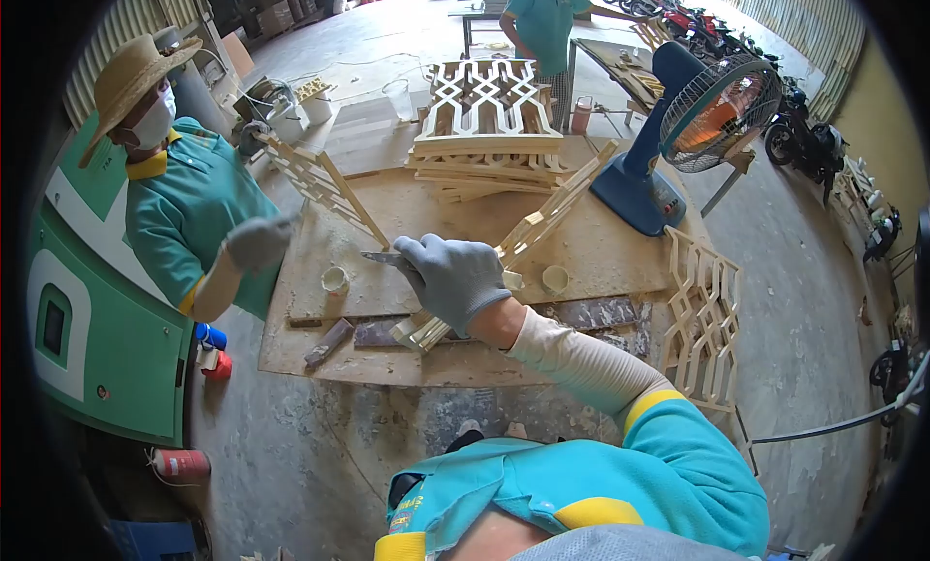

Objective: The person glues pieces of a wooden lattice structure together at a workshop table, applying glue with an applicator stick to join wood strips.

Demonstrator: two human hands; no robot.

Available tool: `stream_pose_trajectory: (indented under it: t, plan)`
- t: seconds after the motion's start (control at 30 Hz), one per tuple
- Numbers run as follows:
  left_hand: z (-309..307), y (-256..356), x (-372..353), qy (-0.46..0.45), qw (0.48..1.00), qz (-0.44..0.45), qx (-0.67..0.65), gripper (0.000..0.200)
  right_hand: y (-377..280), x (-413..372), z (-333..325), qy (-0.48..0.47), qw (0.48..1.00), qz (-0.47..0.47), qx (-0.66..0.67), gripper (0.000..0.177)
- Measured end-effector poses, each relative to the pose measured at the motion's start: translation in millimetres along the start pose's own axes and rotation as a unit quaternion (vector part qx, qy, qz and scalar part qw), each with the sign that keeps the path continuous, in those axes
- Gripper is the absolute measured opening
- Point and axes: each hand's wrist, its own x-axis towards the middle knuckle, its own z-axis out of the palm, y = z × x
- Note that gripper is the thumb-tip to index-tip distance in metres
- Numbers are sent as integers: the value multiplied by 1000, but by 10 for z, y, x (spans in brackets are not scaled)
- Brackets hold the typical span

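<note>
My right hand (453,278), in a grey glove, reaches across the middle of the workbench, its fingers closed around a putty knife (383,258) with a thin grey blade pointing left. Behind and below that hand a pale wooden lattice panel (542,224) stands tilted, rising to the upper right; its lower end (418,331) shows near the bench's front edge. My left hand is out of sight. Two small cups, one on the left (334,280) and one on the right (555,279), stand on the bench with pale material on them.
A co-worker on the left holds another lattice panel (325,188) above the workbench (465,358). Stacked panels (489,101) lie at the back, beside a blue fan (639,188). One panel (702,319) leans at the right edge. Dark sanding blocks (329,343) lie in front. Another person stands behind.
</note>
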Motion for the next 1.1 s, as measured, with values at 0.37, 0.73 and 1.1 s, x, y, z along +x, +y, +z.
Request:
stream_pose_trajectory:
  t: [0.37, 0.73, 1.1]
  plan:
    - [-43, -346, -165, 10, 997, -33, -62, 19, -4, 1, -48, -25, 1000, -11, 2, 15]
    - [-160, -744, -290, 39, 982, -100, -153, 19, -34, 249, 58, -53, 998, -21, -25, 16]
    - [-163, -824, -332, 57, 966, -153, -201, 18, -27, 501, 280, -43, 999, -24, -19, 17]
